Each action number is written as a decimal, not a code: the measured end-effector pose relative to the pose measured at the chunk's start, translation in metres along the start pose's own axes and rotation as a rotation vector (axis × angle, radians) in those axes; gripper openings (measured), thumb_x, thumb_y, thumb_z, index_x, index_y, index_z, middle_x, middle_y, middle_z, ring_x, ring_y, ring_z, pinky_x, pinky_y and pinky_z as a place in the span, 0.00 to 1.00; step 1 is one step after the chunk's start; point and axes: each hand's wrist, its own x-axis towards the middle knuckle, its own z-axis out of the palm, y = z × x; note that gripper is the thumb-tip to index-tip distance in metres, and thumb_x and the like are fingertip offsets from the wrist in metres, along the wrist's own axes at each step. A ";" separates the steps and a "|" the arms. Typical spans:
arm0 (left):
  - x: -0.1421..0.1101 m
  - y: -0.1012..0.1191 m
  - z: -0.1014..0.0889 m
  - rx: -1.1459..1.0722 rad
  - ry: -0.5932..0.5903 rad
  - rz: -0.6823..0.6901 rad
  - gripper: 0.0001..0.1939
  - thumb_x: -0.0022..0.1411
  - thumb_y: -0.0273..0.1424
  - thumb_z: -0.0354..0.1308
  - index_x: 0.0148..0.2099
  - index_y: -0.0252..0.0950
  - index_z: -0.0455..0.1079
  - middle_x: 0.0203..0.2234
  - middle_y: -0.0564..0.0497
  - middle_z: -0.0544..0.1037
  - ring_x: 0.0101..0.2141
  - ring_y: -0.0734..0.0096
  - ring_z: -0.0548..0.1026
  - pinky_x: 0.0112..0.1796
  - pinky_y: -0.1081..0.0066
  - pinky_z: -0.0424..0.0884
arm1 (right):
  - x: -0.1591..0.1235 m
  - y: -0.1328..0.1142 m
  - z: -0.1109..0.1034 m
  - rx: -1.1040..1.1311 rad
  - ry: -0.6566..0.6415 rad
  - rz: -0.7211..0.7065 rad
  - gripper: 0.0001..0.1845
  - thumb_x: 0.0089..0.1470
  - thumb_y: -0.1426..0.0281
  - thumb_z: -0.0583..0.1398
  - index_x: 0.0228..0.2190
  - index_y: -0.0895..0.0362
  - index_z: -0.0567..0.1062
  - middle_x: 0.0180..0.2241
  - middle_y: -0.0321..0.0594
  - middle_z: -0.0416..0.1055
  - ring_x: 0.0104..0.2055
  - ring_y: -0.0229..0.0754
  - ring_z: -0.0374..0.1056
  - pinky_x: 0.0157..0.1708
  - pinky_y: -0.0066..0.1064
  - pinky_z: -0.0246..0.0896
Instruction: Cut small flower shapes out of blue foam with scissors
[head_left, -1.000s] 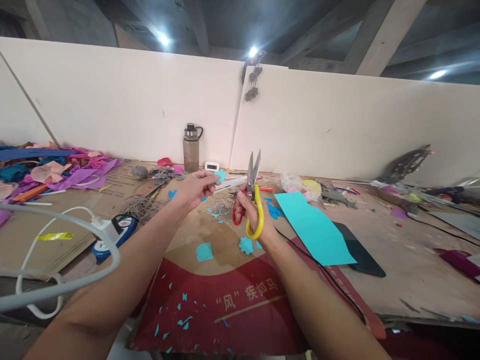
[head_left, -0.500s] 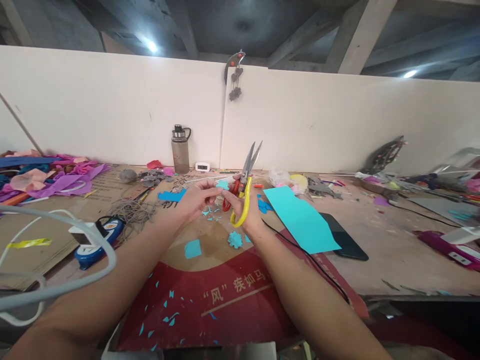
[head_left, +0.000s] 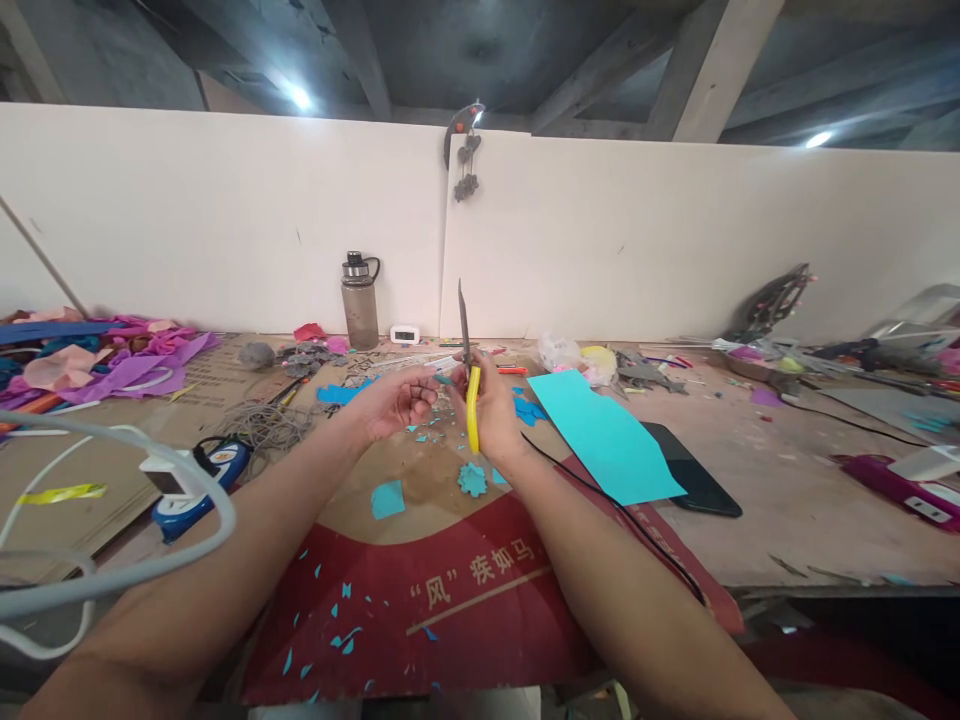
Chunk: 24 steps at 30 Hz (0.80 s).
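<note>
My left hand (head_left: 401,400) pinches the edge of a small turquoise paper piece (head_left: 444,379), which is turned nearly edge-on. My right hand (head_left: 496,415) is closed around scissors with yellow handles (head_left: 472,412); their blades point up and overlap in this view. The scissors stand just right of the paper piece, and whether my right fingers also touch it is hidden. Below the hands lie a turquoise flower-shaped cutout (head_left: 472,480) and a squarish turquoise piece (head_left: 388,499). Small turquoise scraps (head_left: 345,640) are scattered on the red and brown cardboard (head_left: 465,640).
A large turquoise sheet (head_left: 607,440) partly covers a dark flat device (head_left: 701,475) on the right. Blue cutouts (head_left: 529,408), a bottle (head_left: 361,305) and a small white clock (head_left: 405,335) stand or lie behind. White cables (head_left: 217,520) loop at left beside a blue power strip (head_left: 202,490).
The scissors have turned upright and leftward, their spread blades now overlapping. The paper piece has tilted from face-on to nearly edge-on between my fingers.
</note>
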 end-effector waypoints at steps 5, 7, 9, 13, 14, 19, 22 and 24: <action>-0.006 0.006 0.006 -0.048 0.060 -0.075 0.12 0.61 0.18 0.62 0.25 0.32 0.72 0.19 0.48 0.77 0.16 0.80 0.68 0.19 0.80 0.66 | -0.002 0.004 0.000 -0.020 -0.033 -0.055 0.22 0.58 0.70 0.64 0.54 0.53 0.73 0.44 0.42 0.79 0.45 0.46 0.78 0.50 0.41 0.75; -0.006 0.004 0.007 -0.040 0.078 -0.031 0.13 0.60 0.16 0.61 0.24 0.32 0.71 0.19 0.48 0.77 0.17 0.78 0.70 0.20 0.79 0.67 | -0.003 0.000 -0.002 -0.025 -0.012 -0.074 0.23 0.58 0.71 0.64 0.55 0.52 0.71 0.45 0.42 0.79 0.46 0.46 0.78 0.50 0.42 0.75; -0.005 0.002 0.008 -0.054 0.093 0.070 0.12 0.59 0.16 0.61 0.24 0.32 0.72 0.19 0.47 0.78 0.18 0.77 0.73 0.21 0.78 0.69 | -0.004 -0.004 -0.004 -0.021 0.028 -0.075 0.24 0.58 0.70 0.63 0.55 0.51 0.69 0.46 0.42 0.78 0.47 0.46 0.77 0.50 0.42 0.74; -0.005 0.005 0.007 -0.170 0.132 0.299 0.09 0.57 0.17 0.62 0.25 0.31 0.73 0.21 0.48 0.79 0.20 0.79 0.73 0.25 0.79 0.72 | -0.006 -0.012 -0.007 0.005 0.017 0.067 0.21 0.57 0.66 0.65 0.51 0.49 0.67 0.42 0.38 0.75 0.37 0.42 0.71 0.37 0.35 0.72; -0.006 0.007 0.006 -0.194 0.141 0.334 0.09 0.56 0.18 0.62 0.25 0.31 0.73 0.21 0.49 0.78 0.20 0.80 0.73 0.25 0.79 0.71 | -0.007 -0.014 -0.007 0.016 -0.016 0.103 0.20 0.58 0.64 0.66 0.49 0.49 0.67 0.39 0.36 0.73 0.34 0.41 0.69 0.33 0.33 0.70; -0.008 0.015 0.002 -0.217 0.187 0.408 0.07 0.51 0.19 0.64 0.26 0.32 0.71 0.21 0.50 0.78 0.20 0.80 0.71 0.25 0.79 0.68 | -0.013 -0.031 0.000 0.032 -0.228 0.212 0.20 0.62 0.49 0.64 0.41 0.51 0.69 0.28 0.31 0.65 0.25 0.39 0.62 0.23 0.32 0.59; -0.009 0.015 0.004 -0.216 0.188 0.433 0.08 0.49 0.20 0.64 0.25 0.34 0.68 0.19 0.52 0.75 0.20 0.80 0.70 0.25 0.79 0.67 | -0.015 -0.038 0.002 0.036 -0.301 0.230 0.23 0.64 0.45 0.62 0.41 0.52 0.71 0.27 0.34 0.66 0.26 0.41 0.63 0.24 0.32 0.60; -0.011 0.014 0.006 -0.211 0.172 0.446 0.09 0.48 0.20 0.64 0.24 0.35 0.66 0.19 0.53 0.74 0.21 0.80 0.69 0.26 0.78 0.67 | -0.017 -0.040 0.003 0.044 -0.315 0.226 0.23 0.66 0.44 0.60 0.41 0.52 0.72 0.27 0.34 0.66 0.27 0.42 0.64 0.25 0.33 0.62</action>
